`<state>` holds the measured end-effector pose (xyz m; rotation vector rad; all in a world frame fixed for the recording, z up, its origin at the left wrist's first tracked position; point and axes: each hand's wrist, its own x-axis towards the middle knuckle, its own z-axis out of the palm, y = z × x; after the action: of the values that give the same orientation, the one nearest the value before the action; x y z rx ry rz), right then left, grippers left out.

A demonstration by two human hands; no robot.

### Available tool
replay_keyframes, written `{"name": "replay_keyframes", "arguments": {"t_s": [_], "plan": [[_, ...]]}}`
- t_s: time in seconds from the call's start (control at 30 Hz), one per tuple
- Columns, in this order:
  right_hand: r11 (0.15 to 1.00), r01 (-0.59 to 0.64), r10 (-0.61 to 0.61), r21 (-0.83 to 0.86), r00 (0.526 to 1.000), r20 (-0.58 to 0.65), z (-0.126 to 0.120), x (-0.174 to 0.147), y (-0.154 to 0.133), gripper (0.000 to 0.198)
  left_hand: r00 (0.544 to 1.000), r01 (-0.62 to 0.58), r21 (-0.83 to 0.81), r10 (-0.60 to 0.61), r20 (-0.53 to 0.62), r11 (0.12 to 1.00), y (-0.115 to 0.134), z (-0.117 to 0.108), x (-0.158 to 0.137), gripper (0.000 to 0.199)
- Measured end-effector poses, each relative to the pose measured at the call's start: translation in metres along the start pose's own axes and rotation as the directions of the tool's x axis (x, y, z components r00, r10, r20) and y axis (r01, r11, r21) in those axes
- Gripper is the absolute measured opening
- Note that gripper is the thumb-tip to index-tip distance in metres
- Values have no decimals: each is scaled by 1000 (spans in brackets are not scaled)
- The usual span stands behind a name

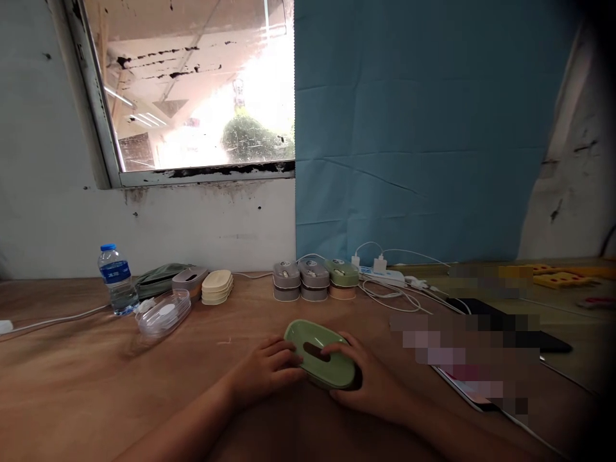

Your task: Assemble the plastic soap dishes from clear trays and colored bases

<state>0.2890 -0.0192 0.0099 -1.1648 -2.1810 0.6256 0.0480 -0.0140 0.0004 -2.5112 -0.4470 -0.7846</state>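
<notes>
A green oval plastic box part (321, 356) with a dark oblong slot in its face is tilted above the near middle of the wooden table. My right hand (370, 378) is closed around its right end, the index fingertip at the slot and the thumb beneath. From the other side, my left hand (272, 366) presses its fingers against the left edge. The underside of the part is hidden.
Along the wall stand several two-tier oval boxes, one a green-topped box (342, 274). To the left are cream oval lids (217, 287), clear plastic covers (163, 314), a grey slotted part (190, 280) and a water bottle (118, 279). A power strip (382, 276) with cables lies right.
</notes>
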Motion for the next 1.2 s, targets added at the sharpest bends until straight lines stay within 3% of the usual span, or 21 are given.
{"name": "replay_keyframes", "arguments": {"t_s": [0.1,0.17,0.23,0.3,0.47,0.53,0.63,0.83,1.2], "plan": [[998,-46,48,37,996,-70,2,3,5,53,995,104,42,-104,3,994,-13,4,-4,22],[996,-53,62,72,991,-122,3,4,8,51,960,281,149,-278,-41,948,-32,9,-10,27],[991,-54,72,120,985,-158,3,5,9,47,864,503,265,-491,-115,823,-58,15,-19,32],[984,-56,86,167,980,-181,2,5,9,44,754,644,352,-641,-142,679,-85,21,-32,37],[958,-119,169,260,969,-180,-1,7,9,44,461,827,463,-856,-232,320,-134,29,-69,41],[941,-151,211,302,962,-175,-2,8,10,43,405,850,456,-880,-247,263,-144,28,-81,42],[912,-190,266,364,949,-171,-2,10,11,41,390,856,445,-893,-223,263,-151,23,-92,46],[893,-196,287,406,941,-177,-2,10,10,37,406,846,448,-895,-188,290,-152,18,-93,44],[881,-208,307,426,935,-179,-3,12,12,36,438,861,405,-856,-277,309,-156,14,-94,32]]}}
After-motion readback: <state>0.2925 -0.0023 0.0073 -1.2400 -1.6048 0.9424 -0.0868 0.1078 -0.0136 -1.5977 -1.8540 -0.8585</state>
